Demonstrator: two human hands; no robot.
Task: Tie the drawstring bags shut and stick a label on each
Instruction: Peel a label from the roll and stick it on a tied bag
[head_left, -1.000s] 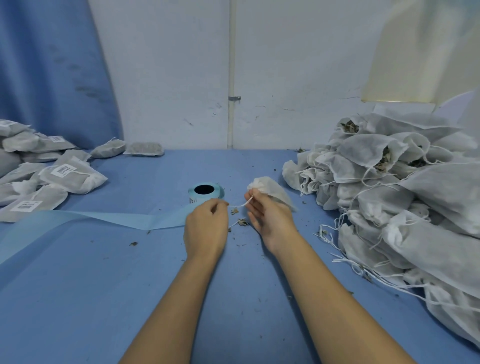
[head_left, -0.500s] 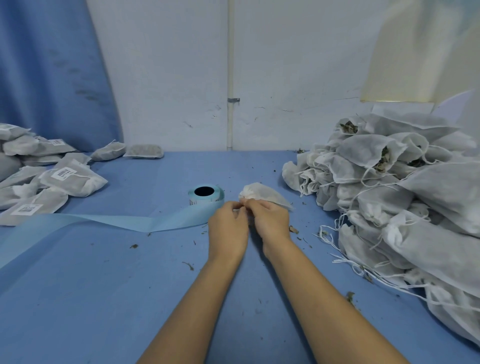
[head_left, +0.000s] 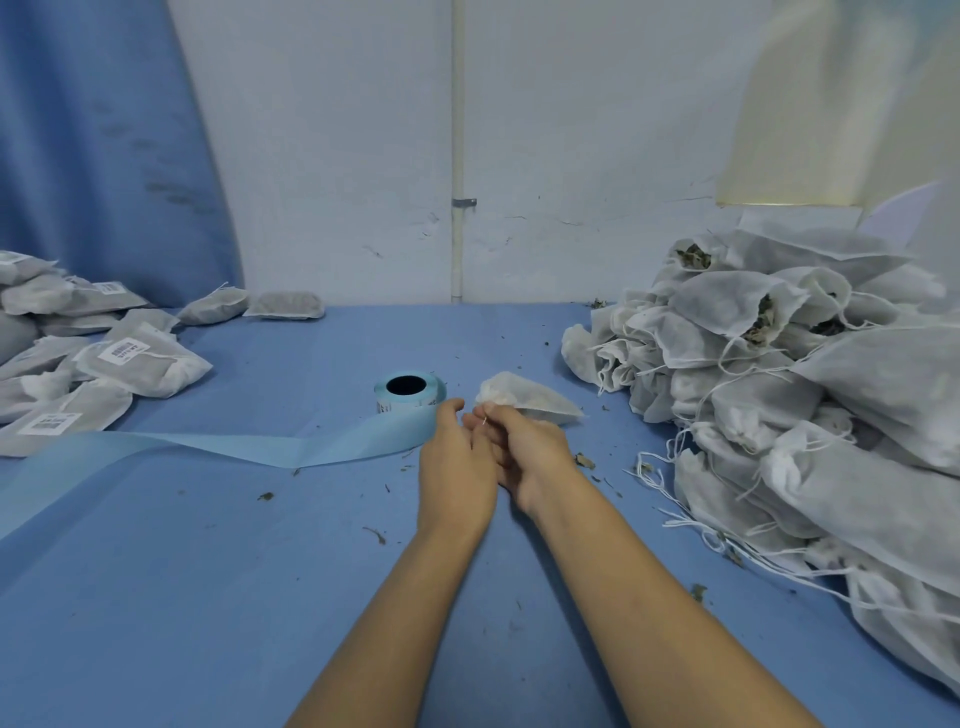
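- Drawstring bag lies on the blue table just right of the label roll. Its gathered mouth is turned toward the roll and its long axis runs away from the roll to the right.
- Drawstring shows only as a short white loop at that mouth, a little nearer the person than the roll.
- Right hand is the closer one — fingers curled, pinching the drawstring at the bag's mouth.
- Left hand sits between roll and bag, thumb out, fingers against the right hand's; whether it grips any string cannot be told.
- Judging by this lie, the knot gets drawn at the roll-side end, with the left hand nearest the labels.
- Backing strip trails leftward from the roll; labelled bags lie well left of it, and the untied heap well right.
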